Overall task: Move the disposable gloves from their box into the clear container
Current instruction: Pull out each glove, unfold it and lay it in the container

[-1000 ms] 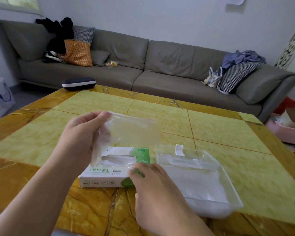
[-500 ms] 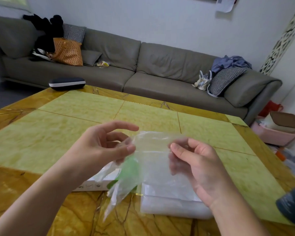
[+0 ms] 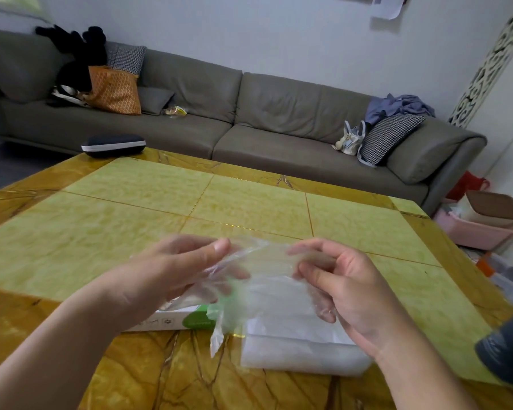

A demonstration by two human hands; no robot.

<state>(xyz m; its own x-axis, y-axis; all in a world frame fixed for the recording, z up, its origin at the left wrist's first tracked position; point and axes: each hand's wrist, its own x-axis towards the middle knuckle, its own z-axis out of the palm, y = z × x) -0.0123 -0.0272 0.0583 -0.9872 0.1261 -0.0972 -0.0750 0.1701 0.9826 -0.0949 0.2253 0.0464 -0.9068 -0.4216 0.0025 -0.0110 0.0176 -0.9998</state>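
Observation:
A thin see-through disposable glove is stretched between both my hands above the table. My left hand pinches its left edge between thumb and fingers. My right hand holds the right edge with curled fingers. The glove's fingers hang down over the white and green glove box, which lies flat under my left hand and is mostly hidden. The clear container sits to the right of the box, under the glove and my right hand, with white sheets of gloves lying in it.
The yellow-green and amber stone table stretches ahead. A dark case lies at its far left corner. A grey sofa with cushions and bags runs behind. A pink basket stands on the floor at right. A dark grey object shows at the right edge.
The glove came out of the box in my left hand. My right hand left the box and took hold of the glove's right edge. Both hands now hold it spread over the container.

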